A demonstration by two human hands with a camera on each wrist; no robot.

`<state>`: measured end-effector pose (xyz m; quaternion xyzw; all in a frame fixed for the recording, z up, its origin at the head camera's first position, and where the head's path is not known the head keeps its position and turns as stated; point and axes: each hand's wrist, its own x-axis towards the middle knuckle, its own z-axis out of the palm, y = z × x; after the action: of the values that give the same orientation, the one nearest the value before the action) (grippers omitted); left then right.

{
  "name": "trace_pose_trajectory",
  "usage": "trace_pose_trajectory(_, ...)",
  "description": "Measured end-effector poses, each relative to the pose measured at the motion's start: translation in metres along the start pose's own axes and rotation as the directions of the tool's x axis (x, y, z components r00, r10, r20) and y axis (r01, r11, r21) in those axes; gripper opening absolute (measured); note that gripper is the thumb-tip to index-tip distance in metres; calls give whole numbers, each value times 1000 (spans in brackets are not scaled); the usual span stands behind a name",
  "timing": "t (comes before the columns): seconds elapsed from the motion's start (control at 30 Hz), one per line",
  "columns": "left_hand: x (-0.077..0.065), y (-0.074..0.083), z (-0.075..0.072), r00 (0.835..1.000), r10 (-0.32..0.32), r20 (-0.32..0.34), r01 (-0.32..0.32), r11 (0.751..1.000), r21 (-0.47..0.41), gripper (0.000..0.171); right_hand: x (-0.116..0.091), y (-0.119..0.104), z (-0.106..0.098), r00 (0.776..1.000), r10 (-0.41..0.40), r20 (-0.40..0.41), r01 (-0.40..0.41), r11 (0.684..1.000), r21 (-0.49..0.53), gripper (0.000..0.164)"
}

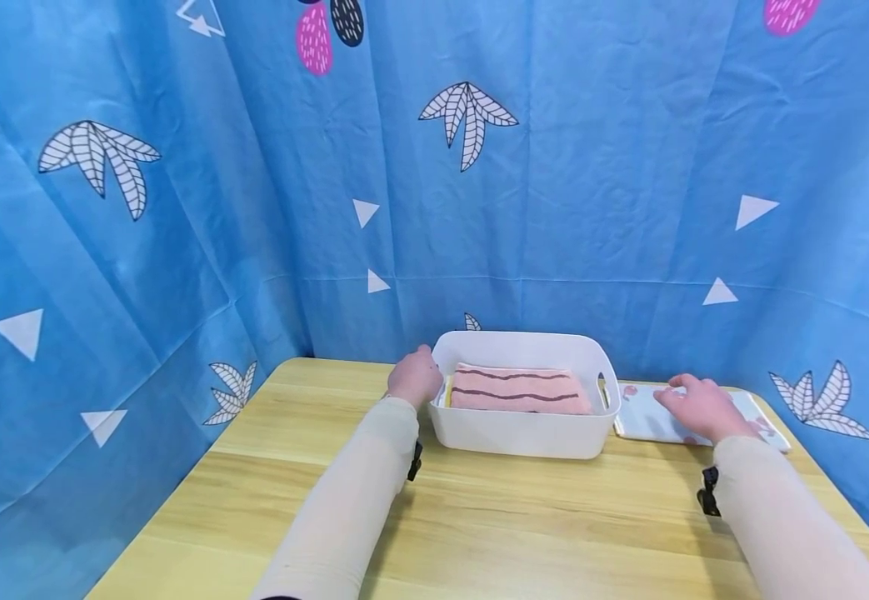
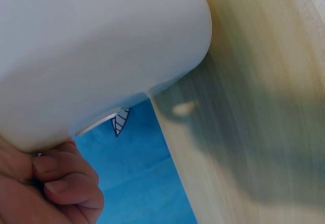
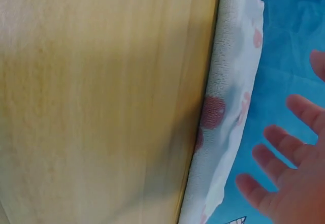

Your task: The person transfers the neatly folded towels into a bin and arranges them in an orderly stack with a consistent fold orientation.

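Note:
A white plastic basket (image 1: pixel 524 435) stands at the back of the table, with a folded pink towel (image 1: pixel 520 390) with dark wavy stripes lying inside. At the basket's left end, my left hand (image 1: pixel 415 377) grips the rim; in the left wrist view its fingers (image 2: pixel 76 186) curl at the basket wall (image 2: pixel 111 46). To the right of the basket lies a folded white towel (image 1: pixel 647 414) with reddish spots. Over that towel is my right hand (image 1: pixel 700 407), and the right wrist view shows its fingers (image 3: pixel 284 145) spread apart and holding nothing, beside the white towel (image 3: pixel 223 92).
The light wooden table (image 1: pixel 524 517) runs up to a blue patterned curtain (image 1: pixel 554 208) behind and at both sides. An oval handle hole (image 1: pixel 602 390) opens in the basket's right end. Something yellow (image 1: pixel 447 392) shows at the pink towel's left edge.

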<state>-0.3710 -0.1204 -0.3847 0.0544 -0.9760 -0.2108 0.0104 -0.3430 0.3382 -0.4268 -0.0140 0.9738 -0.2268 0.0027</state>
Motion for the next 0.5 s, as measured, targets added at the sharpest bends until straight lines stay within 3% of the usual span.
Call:
trace_pose_trajectory(0.23, 1, 2, 0, 1000, -17, -5, 17, 1000, 14, 44, 1, 2, 2, 999, 2, 42, 2, 995, -103, 96)
trace_pose_trajectory(0.5, 0, 3, 1, 1000, -22, -5, 22, 1000, 9, 43, 3, 6, 8, 989, 78, 126, -62, 990, -126, 108)
